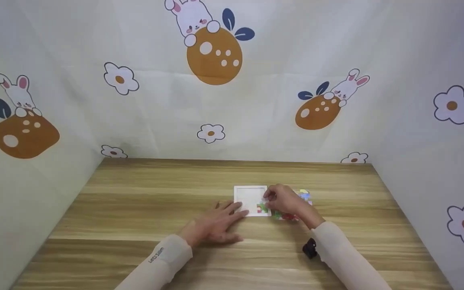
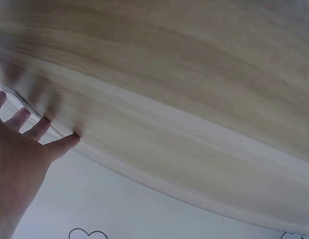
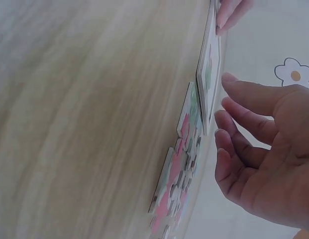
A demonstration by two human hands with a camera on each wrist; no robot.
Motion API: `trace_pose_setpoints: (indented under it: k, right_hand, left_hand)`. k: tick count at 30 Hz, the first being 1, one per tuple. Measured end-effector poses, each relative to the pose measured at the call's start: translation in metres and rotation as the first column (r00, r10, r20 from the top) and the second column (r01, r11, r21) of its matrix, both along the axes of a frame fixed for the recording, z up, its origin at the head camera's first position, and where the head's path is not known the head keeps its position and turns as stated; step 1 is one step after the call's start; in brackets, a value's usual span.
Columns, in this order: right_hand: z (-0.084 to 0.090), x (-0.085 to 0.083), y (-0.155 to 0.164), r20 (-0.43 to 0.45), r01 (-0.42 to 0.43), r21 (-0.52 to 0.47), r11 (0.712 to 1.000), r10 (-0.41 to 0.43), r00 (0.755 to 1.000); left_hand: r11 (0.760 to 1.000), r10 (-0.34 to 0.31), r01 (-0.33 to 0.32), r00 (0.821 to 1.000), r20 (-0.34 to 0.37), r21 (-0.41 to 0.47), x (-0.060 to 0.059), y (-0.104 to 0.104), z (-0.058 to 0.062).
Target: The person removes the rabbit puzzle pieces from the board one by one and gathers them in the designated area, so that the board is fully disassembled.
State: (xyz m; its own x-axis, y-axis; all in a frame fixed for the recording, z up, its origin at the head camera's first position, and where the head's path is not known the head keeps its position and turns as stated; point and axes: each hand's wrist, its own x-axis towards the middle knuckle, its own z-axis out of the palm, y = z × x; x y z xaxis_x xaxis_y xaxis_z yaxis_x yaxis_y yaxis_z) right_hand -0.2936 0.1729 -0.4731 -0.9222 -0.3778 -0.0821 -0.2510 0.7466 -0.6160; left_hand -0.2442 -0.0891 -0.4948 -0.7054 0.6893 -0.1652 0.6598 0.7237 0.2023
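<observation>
A white puzzle frame (image 1: 250, 187) lies flat on the wooden table, with a green and red puzzle piece (image 1: 262, 208) in its near right corner. My left hand (image 1: 220, 225) rests spread with fingertips on the frame's left and near edges; the left wrist view shows the fingers extended. Over the frame's right edge hovers my right hand (image 1: 286, 199). Its thumb (image 3: 254, 94) and fingers are loosely bent, and nothing shows between them. Several colourful jigsaw pieces (image 3: 176, 172) lie beside the frame, partly hidden under the right hand in the head view.
The wood-grain table (image 1: 135, 181) meets a printed curtain (image 1: 155, 108) with rabbits, oranges and flowers at the back and sides. A small black device (image 1: 309, 249) sits by the right sleeve (image 1: 344, 253).
</observation>
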Motion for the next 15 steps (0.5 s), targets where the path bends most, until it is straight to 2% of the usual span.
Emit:
trace_pose_setpoints:
  k: [6, 15]
  right_hand:
    - [-0.0015, -0.0013, -0.0051, 0.03, 0.01, 0.03, 0.999, -0.011, 0.999]
    - [-0.0001, -0.0005, -0.0083, 0.054, -0.032, 0.015, 0.999, 0.031, 0.998]
  left_hand:
    - [1.0, -0.016, 0.016, 1.0, -0.026, -0.019, -0.0013, -0.0011, -0.0021]
    - [0.999, -0.009, 0.009, 1.0, -0.003, -0.045, -0.002, -0.003, -0.0018]
